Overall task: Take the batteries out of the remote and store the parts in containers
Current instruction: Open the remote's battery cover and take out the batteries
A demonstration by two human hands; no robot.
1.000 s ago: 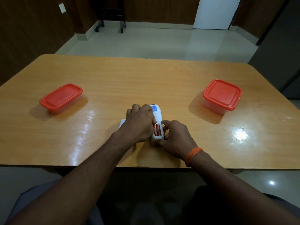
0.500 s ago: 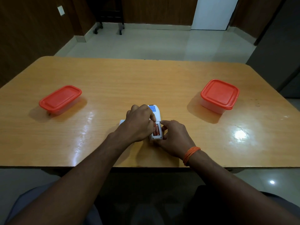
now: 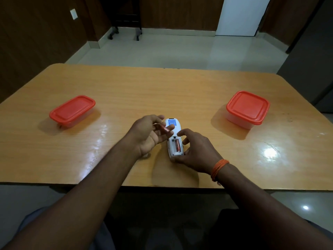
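A white remote (image 3: 173, 134) lies back-up near the table's front edge, its battery bay uncovered. One orange battery (image 3: 177, 145) still sits in the right slot; the left slot is bare. My left hand (image 3: 150, 134) is turned palm-up just left of the remote and pinches a second orange battery (image 3: 164, 128) between thumb and fingers. My right hand (image 3: 195, 150) grips the remote's lower right side, thumb at the bottom end, fingers spread over the edge. A bit of white, possibly the battery cover, peeks out under my left wrist (image 3: 146, 156).
Two clear containers with shut red lids stand on the wooden table (image 3: 162, 91): a low rectangular one (image 3: 72, 110) at the left, a squarer one (image 3: 247, 108) at the right. Beyond the table's far edge lie tiled floor, a wheeled stand and a white door.
My left hand lifted off the battery bay and rolled palm-up, bringing one battery out with it. The bay now holds one battery. My right hand's fingers opened slightly but stay on the remote.
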